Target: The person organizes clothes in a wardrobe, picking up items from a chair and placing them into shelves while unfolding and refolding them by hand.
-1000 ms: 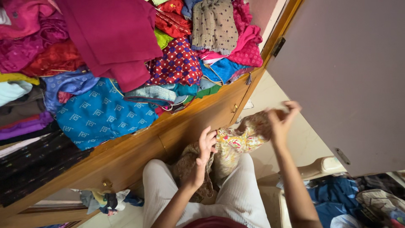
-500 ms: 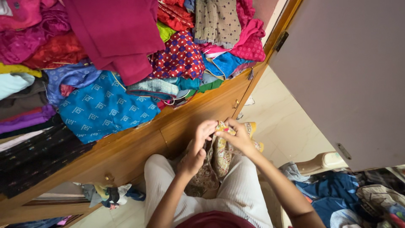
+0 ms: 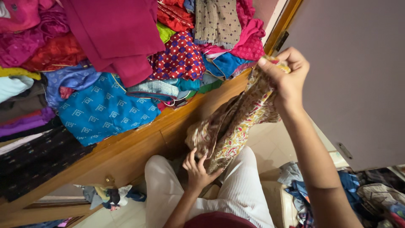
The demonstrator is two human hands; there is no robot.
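Cloth, a floral printed garment [image 3: 236, 122], is hanging stretched between both hands above the lap. The right hand [image 3: 284, 74] is pinching its top edge up near the wardrobe door [image 3: 350, 76]; the left hand [image 3: 197, 169] is gripping its lower end. Half a second ago both hands were bunched together low over the thighs.

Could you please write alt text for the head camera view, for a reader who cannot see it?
Seen from above, a seated person stretches a floral patterned cloth between the raised right hand, which pinches its top, and the left hand, which grips its lower end over the lap. Beside them, a wooden wardrobe shelf holds a heap of colourful clothes.
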